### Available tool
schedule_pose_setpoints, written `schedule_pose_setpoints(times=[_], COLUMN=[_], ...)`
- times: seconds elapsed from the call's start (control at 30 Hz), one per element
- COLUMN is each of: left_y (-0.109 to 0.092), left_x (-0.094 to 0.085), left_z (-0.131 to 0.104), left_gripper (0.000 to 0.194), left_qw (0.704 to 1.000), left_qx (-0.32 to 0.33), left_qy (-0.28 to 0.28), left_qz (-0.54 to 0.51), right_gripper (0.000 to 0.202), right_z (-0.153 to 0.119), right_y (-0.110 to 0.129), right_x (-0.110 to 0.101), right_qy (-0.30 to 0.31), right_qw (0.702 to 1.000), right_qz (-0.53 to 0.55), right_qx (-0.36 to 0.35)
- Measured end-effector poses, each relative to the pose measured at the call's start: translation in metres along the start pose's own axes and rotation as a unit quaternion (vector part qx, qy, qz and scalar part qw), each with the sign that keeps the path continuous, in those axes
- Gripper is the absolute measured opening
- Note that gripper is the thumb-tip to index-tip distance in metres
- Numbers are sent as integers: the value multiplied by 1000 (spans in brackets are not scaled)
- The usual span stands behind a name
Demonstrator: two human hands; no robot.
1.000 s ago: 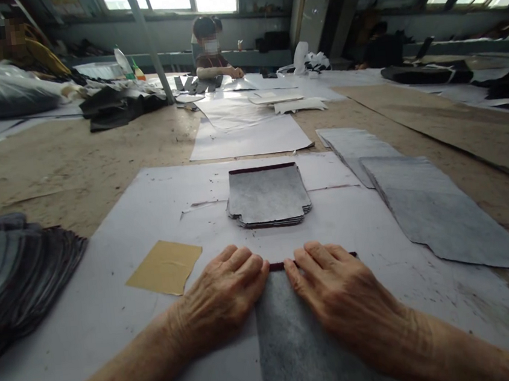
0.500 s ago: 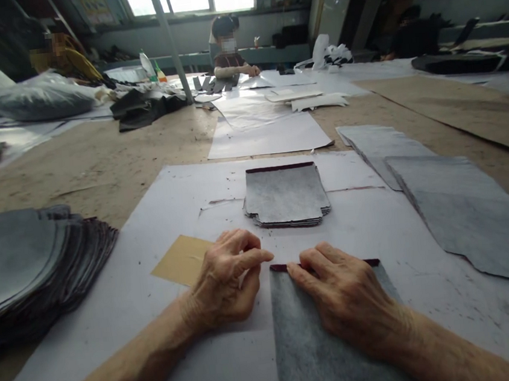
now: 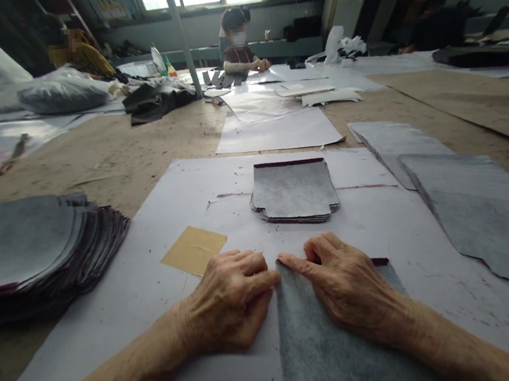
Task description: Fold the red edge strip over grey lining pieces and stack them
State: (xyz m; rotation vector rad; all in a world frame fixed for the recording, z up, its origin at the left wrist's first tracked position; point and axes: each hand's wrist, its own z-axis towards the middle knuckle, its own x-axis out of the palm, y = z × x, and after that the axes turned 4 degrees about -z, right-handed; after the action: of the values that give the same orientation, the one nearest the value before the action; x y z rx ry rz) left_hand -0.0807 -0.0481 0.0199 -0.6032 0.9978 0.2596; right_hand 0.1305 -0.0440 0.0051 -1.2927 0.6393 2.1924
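A grey sheet [image 3: 316, 341] with a dark red strip along its top edge lies on white paper [image 3: 228, 375]. My left hand [image 3: 236, 298] is closed at the sheet's upper left corner, thumb and index finger pressed together; anything pinched there is too small to see. My right hand [image 3: 350, 283] rests on the sheet, its index finger stretched to the top left corner and the other fingers curled. Just beyond both hands sits a small stack of grey pieces [image 3: 293, 189]. A tan square [image 3: 194, 249] lies beyond my left hand.
A tall pile of grey pieces [image 3: 23, 239] stands at the left. Larger grey sheets [image 3: 474, 204] lie at the right. Farther back are dark scraps [image 3: 158, 100], plastic bags [image 3: 62, 89], a pole [image 3: 183, 40] and a person [image 3: 240, 49] across the table.
My right index finger has moved left to the sheet's corner. My left hand has come down slightly and now meets the sheet's edge. The view has shifted a little left.
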Motion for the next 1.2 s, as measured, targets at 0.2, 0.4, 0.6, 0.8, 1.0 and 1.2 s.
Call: schedule_pose_setpoints(times=[0.2, 0.4, 0.6, 0.8, 1.0, 1.2], left_y=[1, 2, 5, 7, 7, 5], left_x=[2, 3, -1, 4, 19, 17], left_z=[0, 1, 3, 12, 23, 24], left_gripper=[24, 24, 21, 13, 19, 16], left_qw=[1000, 999, 998, 991, 997, 997], left_qx=[4, 19, -12, -72, 42, 21], left_qy=[13, 5, -25, -91, -57, -65], left_qz=[20, 30, -50, -70, 3, -28], right_gripper=[38, 35, 16, 1, 4, 5], right_z=[1, -1, -3, -3, -3, -3], right_y=[4, 3, -6, -4, -2, -14], right_x=[1, -1, -10, -11, -5, -16], right_qy=[3, -36, -85, -3, -36, 18], right_qw=[1000, 999, 995, 994, 998, 998], right_qz=[-26, -34, -33, -9, -24, 30], right_qx=[2, 9, 49, 111, 54, 57])
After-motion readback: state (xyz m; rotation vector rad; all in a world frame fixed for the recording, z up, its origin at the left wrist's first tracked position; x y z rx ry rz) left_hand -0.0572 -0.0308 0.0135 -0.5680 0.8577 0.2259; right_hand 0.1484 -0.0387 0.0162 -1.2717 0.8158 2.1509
